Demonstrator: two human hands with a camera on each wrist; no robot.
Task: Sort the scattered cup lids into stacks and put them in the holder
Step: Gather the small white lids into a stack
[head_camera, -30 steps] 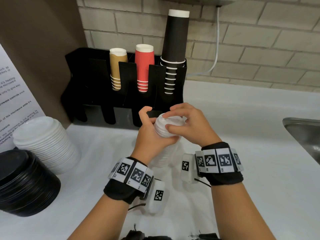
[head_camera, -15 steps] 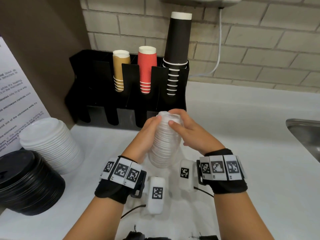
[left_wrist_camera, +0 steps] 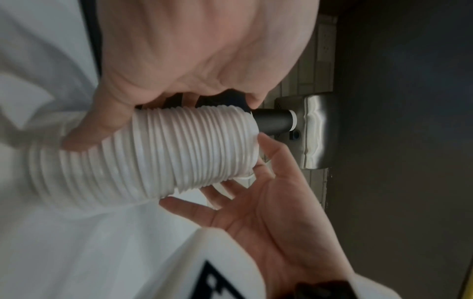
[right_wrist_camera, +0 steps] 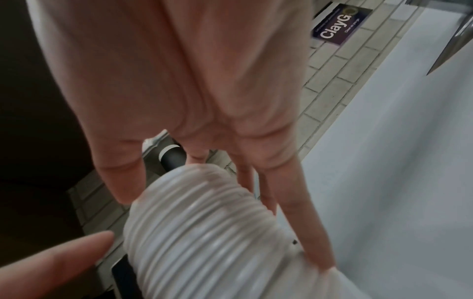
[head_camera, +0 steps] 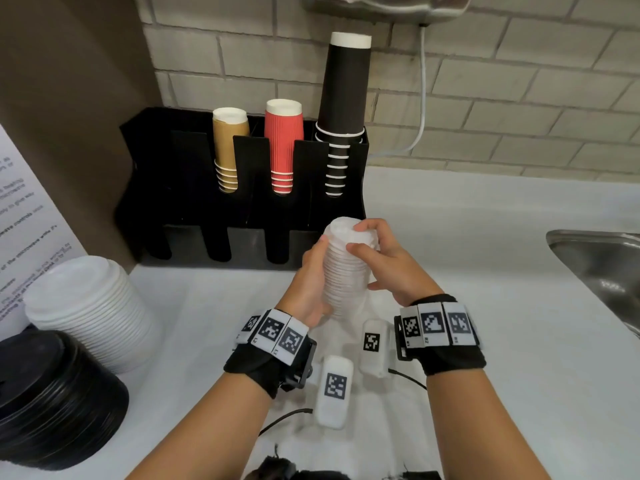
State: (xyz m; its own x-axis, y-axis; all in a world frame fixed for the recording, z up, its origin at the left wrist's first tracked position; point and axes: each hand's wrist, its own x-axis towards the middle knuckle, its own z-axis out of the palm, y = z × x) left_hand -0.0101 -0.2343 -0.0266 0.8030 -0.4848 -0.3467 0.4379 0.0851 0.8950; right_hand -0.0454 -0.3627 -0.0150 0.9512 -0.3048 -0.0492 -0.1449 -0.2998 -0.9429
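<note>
Landmark: the black holder (head_camera: 242, 188) against the brick wall; every place below is given from it.

Stack in hand: a tall stack of small white lids (head_camera: 346, 268), upright, just in front of the holder's right end, its base near the surface (head_camera: 485, 341) or on it; I cannot tell which.

Left hand (head_camera: 311, 282): wrapped along the stack's left side and low part, fingers curled round it, holding it.

Right hand (head_camera: 388, 265): fingers over the stack's top lid, thumb on the near side, pinching the upper end.

What changed: a second ago the stack lay tipped toward the person with only its top showing between the hands; half a second ago it was turning upright; now it stands straight with its top lid just below the holder's lower slots. The view has also drawn nearer the holder.

Meaning for the task: I judge this stack squared up and ready to go into a lower slot; it is not yet in.

Other lids: a stack of wide white lids (head_camera: 90, 306) and a stack of black lids (head_camera: 52, 400) rest on the surface well left of the holder's front, not yet stowed.

Holder's upper row: brown cups (head_camera: 230, 147), red cups (head_camera: 284, 143) and tall black cups (head_camera: 343, 109) upside down.
</note>
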